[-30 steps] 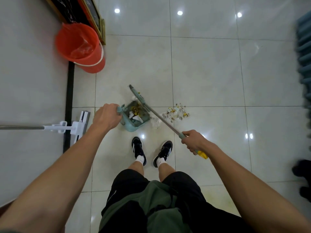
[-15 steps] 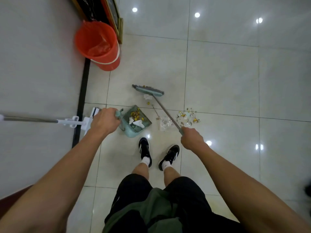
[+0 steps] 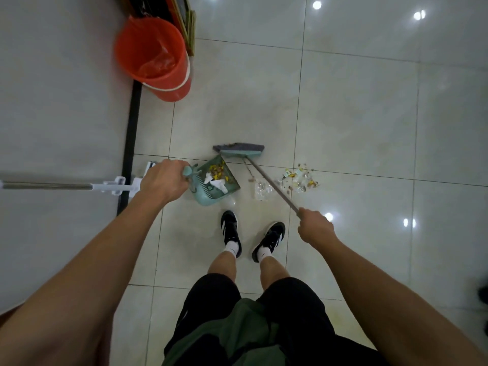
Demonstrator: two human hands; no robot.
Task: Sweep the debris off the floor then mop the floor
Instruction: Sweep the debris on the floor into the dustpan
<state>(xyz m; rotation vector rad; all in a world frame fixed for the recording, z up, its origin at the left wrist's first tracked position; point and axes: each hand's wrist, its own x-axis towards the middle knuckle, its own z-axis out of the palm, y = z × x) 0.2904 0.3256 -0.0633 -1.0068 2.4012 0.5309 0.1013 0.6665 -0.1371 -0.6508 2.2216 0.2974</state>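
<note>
The left hand (image 3: 165,182) grips the handle of the teal dustpan (image 3: 216,184), which sits on the tiled floor (image 3: 356,107) just ahead of the left shoe (image 3: 230,229). Yellow scraps and white paper lie in the pan. The right hand (image 3: 315,229) is closed round the broom (image 3: 253,165) shaft; the broom head rests on the floor at the pan's far edge, touching or nearly touching it. A loose patch of debris (image 3: 299,179) lies right of the shaft, with clear wrappers (image 3: 261,190) under it, both apart from the pan.

Wide bare tile opens to the right and ahead. To the left a wall with a black baseboard (image 3: 130,143) closes the space. An orange bucket (image 3: 153,58) stands by the wall. A mop (image 3: 66,186) leans at the wall; its head is mostly hidden behind the left hand, and its handle is cut off by the frame edge. The upper end of the broom shaft is hidden in the right fist.
</note>
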